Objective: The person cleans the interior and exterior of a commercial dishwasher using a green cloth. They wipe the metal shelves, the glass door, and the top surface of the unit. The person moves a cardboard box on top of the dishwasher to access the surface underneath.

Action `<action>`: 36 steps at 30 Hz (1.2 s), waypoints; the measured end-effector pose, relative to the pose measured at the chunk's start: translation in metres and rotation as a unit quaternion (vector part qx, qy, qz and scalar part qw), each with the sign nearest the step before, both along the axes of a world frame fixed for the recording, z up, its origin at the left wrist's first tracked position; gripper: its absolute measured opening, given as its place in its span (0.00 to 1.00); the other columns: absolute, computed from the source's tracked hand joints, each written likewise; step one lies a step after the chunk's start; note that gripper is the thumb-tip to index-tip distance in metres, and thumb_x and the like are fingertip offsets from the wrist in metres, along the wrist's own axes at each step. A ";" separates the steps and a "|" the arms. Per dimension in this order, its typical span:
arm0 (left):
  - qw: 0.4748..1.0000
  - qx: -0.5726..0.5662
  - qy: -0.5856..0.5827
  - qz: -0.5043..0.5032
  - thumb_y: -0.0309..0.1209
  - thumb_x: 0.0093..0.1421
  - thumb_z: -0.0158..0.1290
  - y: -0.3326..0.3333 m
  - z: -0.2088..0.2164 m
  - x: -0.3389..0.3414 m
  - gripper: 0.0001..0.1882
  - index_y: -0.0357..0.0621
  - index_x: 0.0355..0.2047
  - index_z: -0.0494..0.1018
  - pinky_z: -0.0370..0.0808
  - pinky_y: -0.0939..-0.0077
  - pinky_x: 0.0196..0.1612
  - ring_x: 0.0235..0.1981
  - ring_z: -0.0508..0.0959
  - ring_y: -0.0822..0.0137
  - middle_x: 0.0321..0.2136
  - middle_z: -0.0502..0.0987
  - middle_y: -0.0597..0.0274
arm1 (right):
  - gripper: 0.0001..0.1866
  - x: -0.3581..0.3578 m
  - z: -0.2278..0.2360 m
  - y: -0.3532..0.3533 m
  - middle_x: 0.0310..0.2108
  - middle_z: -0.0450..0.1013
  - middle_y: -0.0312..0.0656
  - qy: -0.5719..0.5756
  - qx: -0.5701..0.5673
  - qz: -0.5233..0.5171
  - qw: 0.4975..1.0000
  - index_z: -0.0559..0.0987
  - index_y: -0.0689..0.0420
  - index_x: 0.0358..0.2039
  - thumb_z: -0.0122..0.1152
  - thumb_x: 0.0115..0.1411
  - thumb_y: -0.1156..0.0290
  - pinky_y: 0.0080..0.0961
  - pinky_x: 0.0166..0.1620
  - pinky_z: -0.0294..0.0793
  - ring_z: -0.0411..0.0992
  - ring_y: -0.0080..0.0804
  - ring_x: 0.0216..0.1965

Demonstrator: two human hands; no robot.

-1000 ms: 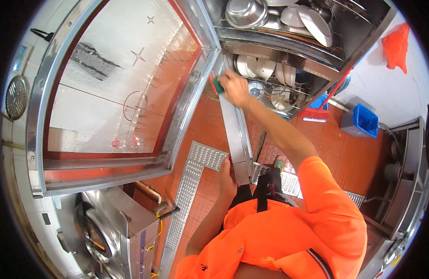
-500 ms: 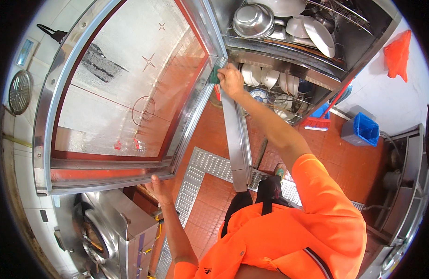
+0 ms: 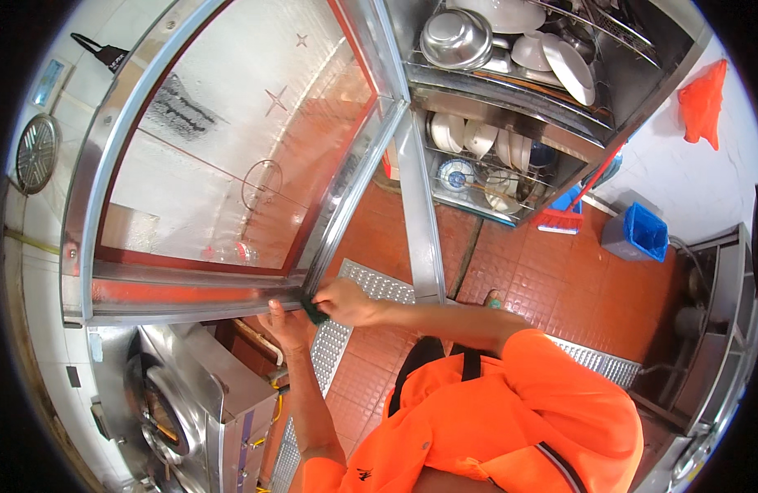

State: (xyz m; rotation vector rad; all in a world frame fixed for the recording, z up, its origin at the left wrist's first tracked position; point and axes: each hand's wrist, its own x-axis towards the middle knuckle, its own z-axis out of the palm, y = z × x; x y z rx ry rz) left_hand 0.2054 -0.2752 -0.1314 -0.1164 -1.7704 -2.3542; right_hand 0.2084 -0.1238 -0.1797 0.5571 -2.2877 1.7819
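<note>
A cabinet door (image 3: 200, 305) with a metal frame and a clear, wet-looking pane stands swung out at the left. My left hand (image 3: 285, 325) grips its near edge, thumb on top, the other fingers partly hidden. Close beside it, my right hand (image 3: 346, 302) pinches a dark green scouring pad (image 3: 315, 311) against the frame's near right corner. The pane (image 3: 206, 156) has a red border, and streaks mark its surface.
At the far right stands the open cabinet with metal bowls (image 3: 457, 38), white bowls (image 3: 480, 138) and plates on racks. A second door (image 3: 420, 214) hangs open beside it. A steel stove (image 3: 190, 386) is lower left; a red broom (image 3: 559, 220) and blue-lined bin (image 3: 644, 232) are at right.
My right hand has slid the scouring pad down the door's side frame, from beside the cabinet to the near corner. My left hand stays on the near edge.
</note>
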 end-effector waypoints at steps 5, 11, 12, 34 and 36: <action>0.999 0.045 0.006 -0.019 0.45 0.55 0.62 0.004 -0.007 0.002 0.42 0.42 0.63 0.54 0.71 0.49 0.52 0.53 0.68 0.51 0.56 0.62 0.50 | 0.08 -0.085 0.029 0.148 0.29 0.77 0.42 0.047 -0.087 -0.222 0.970 0.77 0.61 0.25 0.53 0.48 0.87 0.28 0.37 0.74 0.74 0.29 0.32; 0.999 0.024 -0.023 0.020 0.49 0.51 0.63 0.012 -0.003 0.005 0.47 0.43 0.64 0.53 0.74 0.53 0.48 0.53 0.68 0.54 0.57 0.62 0.52 | 0.06 -0.181 0.042 0.238 0.36 0.73 0.47 0.077 0.220 -0.455 0.860 0.81 0.52 0.30 0.60 0.51 0.72 0.44 0.35 0.75 0.76 0.49 0.32; 0.999 0.023 -0.023 0.027 0.49 0.51 0.63 0.012 -0.004 0.005 0.47 0.42 0.64 0.53 0.74 0.55 0.48 0.54 0.68 0.54 0.56 0.62 0.52 | 0.06 -0.188 0.039 0.227 0.37 0.73 0.46 0.058 0.259 -0.456 0.850 0.81 0.52 0.29 0.61 0.49 0.72 0.44 0.35 0.76 0.76 0.49 0.32; 0.997 0.073 0.020 -0.006 0.65 0.54 0.52 -0.016 -0.059 -0.009 0.47 0.46 0.62 0.55 0.71 0.60 0.50 0.53 0.69 0.60 0.54 0.65 0.59 | 0.07 -0.160 0.043 0.177 0.32 0.73 0.45 0.115 0.418 -0.359 0.827 0.78 0.58 0.27 0.59 0.44 0.75 0.40 0.30 0.77 0.76 0.42 0.31; 0.996 0.089 -0.016 -0.019 0.65 0.54 0.52 -0.020 -0.061 -0.009 0.47 0.44 0.62 0.55 0.69 0.60 0.52 0.53 0.68 0.60 0.54 0.65 0.59 | 0.09 -0.119 0.026 0.111 0.27 0.69 0.43 0.262 0.341 -0.291 0.854 0.75 0.56 0.23 0.60 0.36 0.74 0.39 0.22 0.71 0.71 0.41 0.22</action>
